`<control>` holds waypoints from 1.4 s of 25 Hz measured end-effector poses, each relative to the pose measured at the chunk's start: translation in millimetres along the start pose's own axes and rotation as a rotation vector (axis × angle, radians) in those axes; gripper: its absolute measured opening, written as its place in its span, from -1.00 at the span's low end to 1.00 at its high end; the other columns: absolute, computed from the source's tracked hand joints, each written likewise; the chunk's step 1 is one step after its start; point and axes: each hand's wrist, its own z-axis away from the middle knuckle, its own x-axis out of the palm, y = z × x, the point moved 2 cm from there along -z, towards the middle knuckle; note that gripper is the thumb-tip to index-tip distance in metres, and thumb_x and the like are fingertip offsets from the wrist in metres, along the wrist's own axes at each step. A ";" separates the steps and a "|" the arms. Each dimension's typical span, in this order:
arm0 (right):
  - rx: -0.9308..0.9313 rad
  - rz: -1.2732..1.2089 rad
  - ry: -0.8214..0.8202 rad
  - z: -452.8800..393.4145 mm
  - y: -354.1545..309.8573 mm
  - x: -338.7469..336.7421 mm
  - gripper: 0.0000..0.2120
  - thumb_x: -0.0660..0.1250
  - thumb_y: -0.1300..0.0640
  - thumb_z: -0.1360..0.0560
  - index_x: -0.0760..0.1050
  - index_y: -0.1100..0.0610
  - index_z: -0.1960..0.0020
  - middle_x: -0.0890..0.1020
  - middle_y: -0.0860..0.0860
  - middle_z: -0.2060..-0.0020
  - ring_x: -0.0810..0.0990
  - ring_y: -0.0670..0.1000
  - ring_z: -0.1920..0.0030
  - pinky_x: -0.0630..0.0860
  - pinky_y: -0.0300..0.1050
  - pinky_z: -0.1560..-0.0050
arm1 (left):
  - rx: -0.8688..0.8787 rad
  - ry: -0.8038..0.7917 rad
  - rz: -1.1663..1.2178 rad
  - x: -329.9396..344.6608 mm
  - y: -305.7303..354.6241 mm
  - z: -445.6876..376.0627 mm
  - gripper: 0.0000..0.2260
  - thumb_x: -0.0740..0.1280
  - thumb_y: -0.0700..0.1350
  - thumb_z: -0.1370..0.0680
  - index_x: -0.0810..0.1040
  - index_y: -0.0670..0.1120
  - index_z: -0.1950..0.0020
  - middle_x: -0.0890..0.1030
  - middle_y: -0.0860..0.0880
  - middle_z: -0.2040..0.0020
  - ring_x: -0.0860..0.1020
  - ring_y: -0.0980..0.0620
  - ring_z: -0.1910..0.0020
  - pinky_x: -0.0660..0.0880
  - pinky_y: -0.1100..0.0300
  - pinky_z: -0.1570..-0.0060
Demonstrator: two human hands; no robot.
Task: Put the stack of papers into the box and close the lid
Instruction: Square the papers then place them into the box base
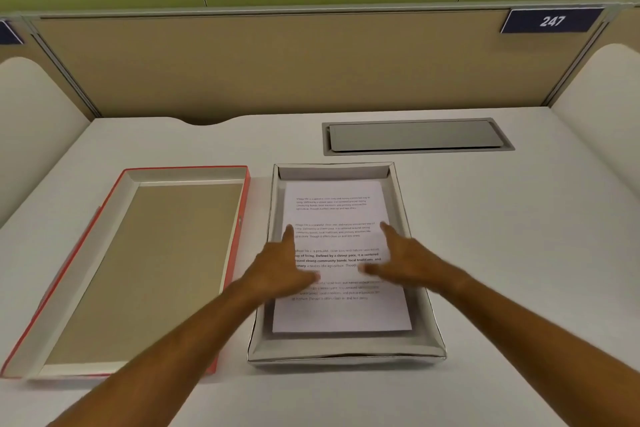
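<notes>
Already the stack of papers [341, 260] lies flat inside the box [429, 333], printed side up, with a narrow margin of box floor showing round it. Both hands are over the sheets: the left hand [282, 270] over the stack's left half, the right hand [407, 260] over its right half. Each has its fingers spread apart and extended, clamped on nothing; motion blur hides whether the palms press on the top sheet or hover just above it. The lid [145, 270], red outside and brown within, lies upturned on the table [519, 253] just to the left of the box, its long edge close beside the box's left wall but apart from it.

What remains, I judge, is the lid. It looks like thin card: light, fairly stiff across its floor, but liable to twist or bow if lifted by one corner. Taking it with both hands at the middles of its two long walls should keep it square while it is turned over. The box walls also look soft; the near one seems to bulge outward, so the lid may catch there unless lowered level. The loose sheets are light and slippery on one another, so a knock to the box could shift them.
</notes>
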 end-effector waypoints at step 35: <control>0.240 -0.519 0.134 -23.1 4.8 12.1 -0.36 0.26 -0.29 -0.45 0.40 0.13 -0.35 0.59 0.09 -0.26 0.58 0.16 -0.15 0.54 0.12 -0.15 | -0.299 -0.005 0.563 -5.8 11.0 -11.0 -0.28 -0.01 0.45 -0.45 0.39 0.03 -0.41 0.50 -0.09 -0.37 0.47 -0.15 -0.29 0.33 -0.15 -0.33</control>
